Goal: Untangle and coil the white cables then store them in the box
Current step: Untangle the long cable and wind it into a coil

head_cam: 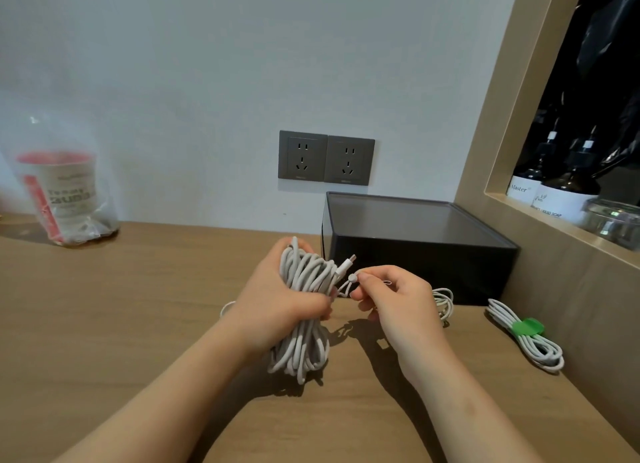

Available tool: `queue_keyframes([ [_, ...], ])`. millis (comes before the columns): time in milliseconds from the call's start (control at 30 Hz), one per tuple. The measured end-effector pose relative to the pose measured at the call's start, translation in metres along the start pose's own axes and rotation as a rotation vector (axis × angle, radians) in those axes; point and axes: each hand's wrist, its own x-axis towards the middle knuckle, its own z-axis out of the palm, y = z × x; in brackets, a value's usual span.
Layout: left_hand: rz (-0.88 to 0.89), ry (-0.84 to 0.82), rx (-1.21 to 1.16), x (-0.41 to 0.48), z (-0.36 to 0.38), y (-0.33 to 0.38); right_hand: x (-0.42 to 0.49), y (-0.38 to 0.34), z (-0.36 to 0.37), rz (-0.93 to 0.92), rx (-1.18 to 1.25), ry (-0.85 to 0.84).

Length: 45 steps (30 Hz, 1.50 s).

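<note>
My left hand grips a thick bundle of coiled white cable round its middle, held above the wooden desk. A plug end sticks up from the bundle toward the right. My right hand pinches a small white round-headed tie beside the bundle. The dark box stands just behind my hands with its lid on. A small white coil lies in front of the box, partly hidden by my right hand. Another coiled white cable bound with a green strap lies at the right.
The wooden desk ends at a wall with two grey sockets. A plastic bag with a red-lidded cup stands at the back left. A wooden niche on the right holds dark bottles and a glass jar.
</note>
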Motion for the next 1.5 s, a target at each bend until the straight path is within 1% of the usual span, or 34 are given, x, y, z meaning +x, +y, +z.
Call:
queue_keyframes([
  [133, 0.007, 0.028, -0.005, 0.002, -0.008, 0.002, 0.001, 0.003, 0.001, 0.001, -0.026, 0.005],
  [200, 0.011, 0.042, -0.004, 0.003, -0.011, 0.002, 0.002, 0.004, 0.000, -0.006, -0.042, 0.034],
  [367, 0.025, 0.073, 0.099, 0.002, -0.018, 0.002, 0.007, 0.003, -0.009, 0.022, 0.051, 0.177],
  [533, 0.028, 0.146, 0.045, 0.003, -0.023, 0.002, 0.010, 0.004, -0.012, 0.032, 0.098, 0.307],
  [600, 0.034, 0.141, 0.063, 0.005, -0.021, 0.001, 0.010, 0.004, -0.012, 0.037, 0.130, 0.360],
  [667, 0.040, 0.125, 0.089, 0.005, -0.016, 0.000, 0.010, 0.004, -0.012, 0.039, 0.178, 0.379],
  [800, 0.041, 0.118, 0.091, 0.005, -0.016, -0.001, 0.009, 0.000, -0.013, 0.039, 0.277, 0.354],
  [867, 0.049, 0.116, 0.080, 0.005, -0.018, -0.003, 0.008, -0.003, -0.012, 0.046, 0.344, 0.300],
  [933, 0.061, 0.116, 0.057, 0.004, -0.019, -0.003, 0.005, -0.005, -0.009, 0.053, 0.356, 0.228],
  [1100, 0.071, 0.091, -0.132, 0.004, -0.011, 0.002, -0.003, -0.005, 0.004, 0.034, 0.230, 0.076],
  [1200, 0.013, 0.016, -0.255, 0.003, -0.003, 0.002, -0.005, -0.005, 0.005, 0.029, 0.232, 0.053],
  [1300, -0.026, -0.082, -0.351, -0.001, 0.003, 0.006, -0.007, -0.006, 0.005, -0.055, 0.142, 0.034],
  [1400, -0.037, -0.130, -0.395, -0.002, 0.004, 0.006, -0.008, -0.006, 0.006, -0.113, 0.063, 0.012],
  [1500, -0.012, -0.141, -0.364, -0.001, 0.005, 0.003, -0.007, -0.006, 0.006, -0.099, 0.040, 0.000],
])
